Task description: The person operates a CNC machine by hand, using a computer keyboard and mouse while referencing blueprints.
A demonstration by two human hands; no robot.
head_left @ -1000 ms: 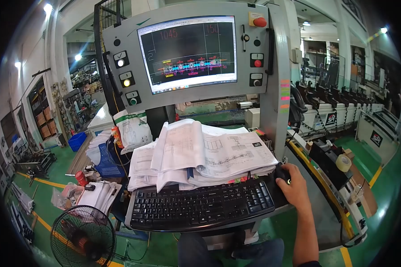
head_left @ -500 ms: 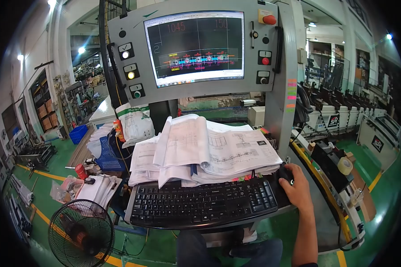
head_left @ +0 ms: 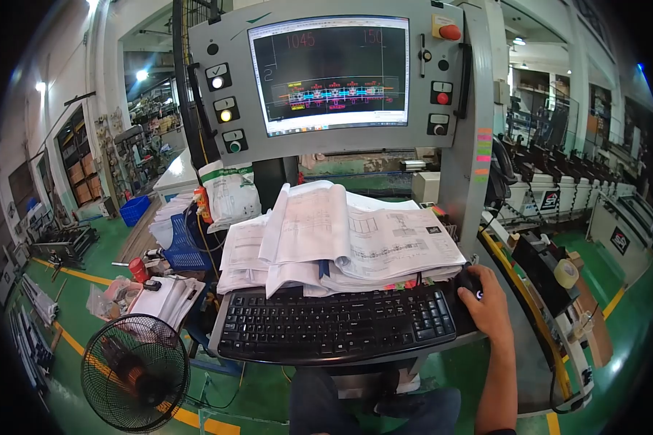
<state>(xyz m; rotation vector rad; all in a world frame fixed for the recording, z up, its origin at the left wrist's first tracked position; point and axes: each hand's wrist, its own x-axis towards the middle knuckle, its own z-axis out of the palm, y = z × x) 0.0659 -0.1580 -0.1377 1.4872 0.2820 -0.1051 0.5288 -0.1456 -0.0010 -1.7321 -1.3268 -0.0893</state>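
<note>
My right hand [head_left: 492,308] rests on a black computer mouse [head_left: 470,283] at the right end of a black keyboard [head_left: 337,323] on a machine console shelf. A thick stack of printed drawings [head_left: 341,243] lies open behind the keyboard. Above it a monitor [head_left: 331,72] in a grey control panel shows a coloured line drawing on a black background. My left hand is out of sight.
The panel carries lit push buttons [head_left: 225,114] at left and a red emergency stop [head_left: 450,32] at top right. A floor fan [head_left: 134,373] stands lower left. A tape roll [head_left: 565,273] lies on the machine at right. Green floor with yellow lines surrounds the station.
The view has shifted slightly left and down, so the console sits further right in frame. My right hand stays on the mouse. The drawing on the screen has moved a little.
</note>
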